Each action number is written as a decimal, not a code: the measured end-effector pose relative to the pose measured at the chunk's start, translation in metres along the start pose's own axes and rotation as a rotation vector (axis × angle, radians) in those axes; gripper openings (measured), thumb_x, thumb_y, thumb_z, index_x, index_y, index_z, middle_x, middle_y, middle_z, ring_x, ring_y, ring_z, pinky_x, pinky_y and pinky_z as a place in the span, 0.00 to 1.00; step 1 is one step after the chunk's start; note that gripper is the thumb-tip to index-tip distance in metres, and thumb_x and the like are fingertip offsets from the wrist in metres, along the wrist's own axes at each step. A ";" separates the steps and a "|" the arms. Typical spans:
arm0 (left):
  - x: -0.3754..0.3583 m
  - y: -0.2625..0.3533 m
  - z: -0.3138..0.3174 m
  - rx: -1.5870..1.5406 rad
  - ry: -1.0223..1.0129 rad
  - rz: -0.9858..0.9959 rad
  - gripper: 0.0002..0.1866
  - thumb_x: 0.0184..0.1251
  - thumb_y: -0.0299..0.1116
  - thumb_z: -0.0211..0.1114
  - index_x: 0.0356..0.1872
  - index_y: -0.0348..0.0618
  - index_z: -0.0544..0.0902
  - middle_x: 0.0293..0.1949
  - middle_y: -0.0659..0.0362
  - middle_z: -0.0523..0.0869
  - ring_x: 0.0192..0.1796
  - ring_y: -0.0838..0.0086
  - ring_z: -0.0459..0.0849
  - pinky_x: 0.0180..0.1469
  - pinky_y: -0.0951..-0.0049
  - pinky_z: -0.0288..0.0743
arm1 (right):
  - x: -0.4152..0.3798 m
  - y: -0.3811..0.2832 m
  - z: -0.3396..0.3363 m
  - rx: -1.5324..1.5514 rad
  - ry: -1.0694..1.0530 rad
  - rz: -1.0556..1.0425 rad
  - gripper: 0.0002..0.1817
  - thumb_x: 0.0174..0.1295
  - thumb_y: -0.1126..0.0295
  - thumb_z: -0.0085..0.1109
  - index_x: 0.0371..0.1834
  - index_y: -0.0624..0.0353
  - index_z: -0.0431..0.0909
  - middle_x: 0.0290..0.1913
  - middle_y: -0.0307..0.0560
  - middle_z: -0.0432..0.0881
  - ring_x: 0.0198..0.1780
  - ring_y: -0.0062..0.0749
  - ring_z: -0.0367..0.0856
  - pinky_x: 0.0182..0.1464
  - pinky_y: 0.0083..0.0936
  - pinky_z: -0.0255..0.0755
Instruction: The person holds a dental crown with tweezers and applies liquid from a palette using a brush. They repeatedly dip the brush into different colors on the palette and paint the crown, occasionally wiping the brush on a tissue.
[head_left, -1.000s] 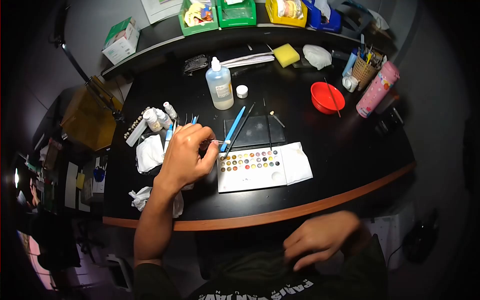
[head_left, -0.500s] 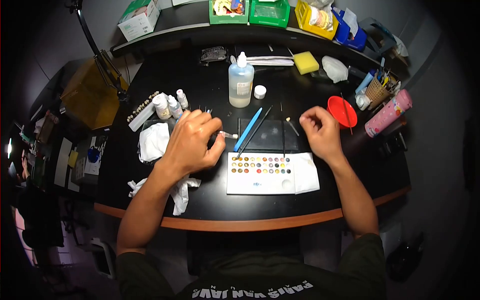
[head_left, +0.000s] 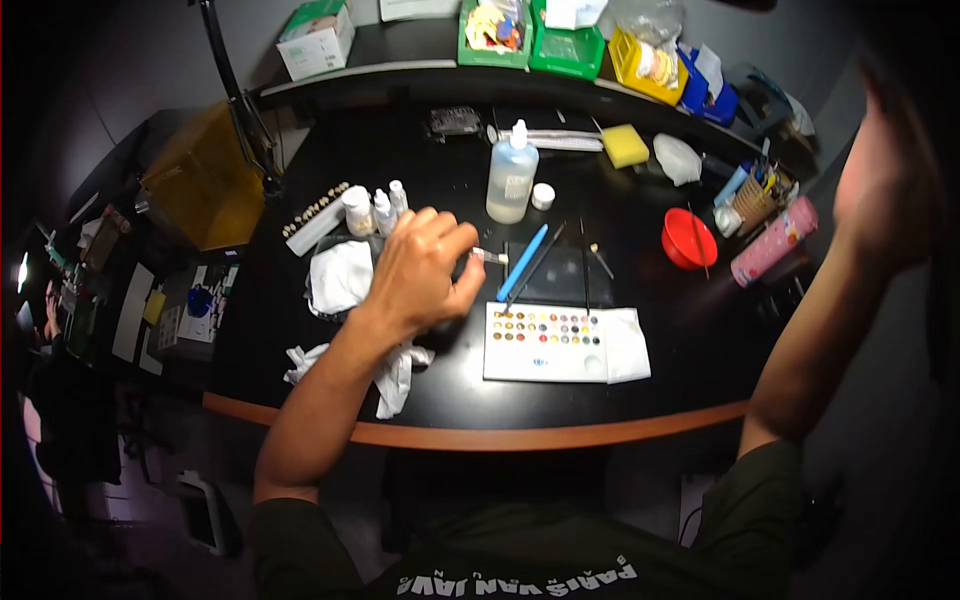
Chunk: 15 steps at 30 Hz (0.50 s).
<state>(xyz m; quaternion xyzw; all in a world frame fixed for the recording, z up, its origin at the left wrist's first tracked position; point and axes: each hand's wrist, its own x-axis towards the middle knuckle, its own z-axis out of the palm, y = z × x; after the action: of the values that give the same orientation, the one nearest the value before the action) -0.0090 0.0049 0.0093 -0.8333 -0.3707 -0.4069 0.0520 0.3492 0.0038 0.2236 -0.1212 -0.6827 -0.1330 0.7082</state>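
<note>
My left hand (head_left: 425, 270) is closed around a small clamp-like holder (head_left: 490, 257), its tip pointing right beside a blue-handled tool (head_left: 523, 262). A thin dark brush lies next to that tool, over a dark glass slab (head_left: 560, 274). Below is a white palette (head_left: 545, 364) with rows of coloured pastes and a folded white tissue (head_left: 627, 345) at its right end. My right hand (head_left: 885, 180) is raised at the far right, fingers extended and blurred, above and beside the pink bottle (head_left: 775, 240); nothing shows in it.
A clear squeeze bottle (head_left: 512, 180) and white lid (head_left: 543, 196) stand behind the slab. A red bowl (head_left: 689, 240) with a stick across it is at the right. Small bottles (head_left: 358, 213) and a white cloth (head_left: 341, 275) are left. Coloured bins (head_left: 494, 35) line the shelf.
My right hand has moved from beside the slab up to the far right and its fingers have opened out. The camera view has shifted slightly; my left hand keeps its grip.
</note>
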 end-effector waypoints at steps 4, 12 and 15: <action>0.001 -0.005 0.002 -0.024 0.042 0.019 0.05 0.61 0.30 0.70 0.30 0.40 0.84 0.26 0.57 0.78 0.33 0.61 0.77 0.42 0.60 0.68 | 0.036 0.000 0.037 -0.097 -0.254 0.113 0.08 0.71 0.72 0.53 0.43 0.67 0.77 0.40 0.50 0.79 0.39 0.31 0.73 0.51 0.32 0.71; 0.000 -0.005 0.000 -0.013 0.011 -0.004 0.07 0.62 0.32 0.69 0.31 0.38 0.87 0.28 0.55 0.82 0.35 0.61 0.80 0.45 0.60 0.71 | 0.017 -0.051 0.045 -0.207 -0.538 0.058 0.08 0.71 0.70 0.53 0.40 0.64 0.77 0.37 0.48 0.78 0.36 0.31 0.73 0.48 0.31 0.71; -0.001 -0.007 0.002 -0.023 0.007 -0.001 0.07 0.62 0.32 0.69 0.32 0.37 0.87 0.28 0.55 0.82 0.35 0.62 0.80 0.45 0.60 0.71 | 0.002 -0.081 0.039 -0.210 -0.647 -0.011 0.08 0.71 0.69 0.53 0.39 0.63 0.77 0.35 0.48 0.77 0.35 0.31 0.73 0.46 0.31 0.70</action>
<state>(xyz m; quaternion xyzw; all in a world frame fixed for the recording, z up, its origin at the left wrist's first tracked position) -0.0125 0.0099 0.0052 -0.8320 -0.3664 -0.4142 0.0437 0.2837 -0.0583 0.2262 -0.2256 -0.8554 -0.1610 0.4377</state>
